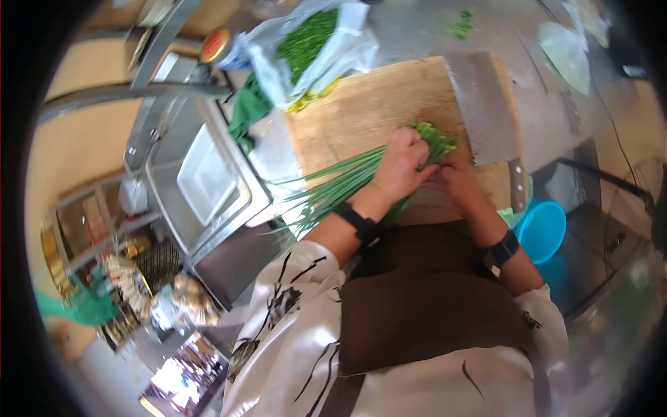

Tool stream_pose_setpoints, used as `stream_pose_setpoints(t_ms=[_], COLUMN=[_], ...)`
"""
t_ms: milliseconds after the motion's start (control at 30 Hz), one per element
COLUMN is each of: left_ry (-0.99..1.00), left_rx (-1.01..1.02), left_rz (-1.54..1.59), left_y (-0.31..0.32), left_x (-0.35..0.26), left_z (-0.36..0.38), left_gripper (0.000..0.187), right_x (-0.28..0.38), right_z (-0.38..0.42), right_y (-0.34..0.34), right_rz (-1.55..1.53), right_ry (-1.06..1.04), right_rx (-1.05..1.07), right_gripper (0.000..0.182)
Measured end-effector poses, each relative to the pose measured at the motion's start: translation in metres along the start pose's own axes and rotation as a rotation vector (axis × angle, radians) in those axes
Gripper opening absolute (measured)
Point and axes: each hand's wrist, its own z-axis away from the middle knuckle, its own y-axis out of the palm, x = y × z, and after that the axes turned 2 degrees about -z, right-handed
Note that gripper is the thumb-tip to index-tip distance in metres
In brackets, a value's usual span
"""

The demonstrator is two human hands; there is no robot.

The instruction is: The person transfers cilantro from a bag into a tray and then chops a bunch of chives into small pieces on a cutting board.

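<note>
Chives (pixel 347 177) on wooden board (pixel 361 104); cleaver (pixel 486 111) alongside; steel sink (pixel 208 181) left.

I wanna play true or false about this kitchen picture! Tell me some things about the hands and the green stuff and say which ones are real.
1. The left hand grips a bunch of green chives. True.
2. The cleaver is in the right hand. False: it lies flat on the cutting board, untouched.
3. A plastic bag beyond the board holds chopped greens. True.
4. The bucket near the board is red. False: it is blue.
5. Both wrists wear black bands. True.
</note>
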Motion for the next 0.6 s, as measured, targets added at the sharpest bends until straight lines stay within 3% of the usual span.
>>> stream_pose_setpoints(t_ms=[233, 333, 433, 600], left_ry=[-0.035, -0.096, -0.24, -0.533], left_rx=[-0.004, -0.145, -0.251, 0.189], left_rz=[0.089, 0.144, -0.209, -0.363], left_y=[-0.029, -0.044, -0.065, -0.062], left_x=[0.003, 0.012, 0.0, -0.004], left_z=[-0.006, -0.003, 0.0, 0.014], left_gripper=[0.039, 0.048, 0.067, 0.091], right_x=[-0.004, 0.0, -0.001, 0.002], right_z=[0.003, 0.012, 0.018, 0.025], right_y=[0.002, 0.006, 0.006, 0.005], right_rz=[0.15, 0.053, 0.026, 0.181], right_ry=[-0.079, -0.066, -0.066, -0.07], right_rx=[-0.015, -0.037, -0.057, 0.005], right_gripper=[0.029, 0.036, 0.044, 0.054])
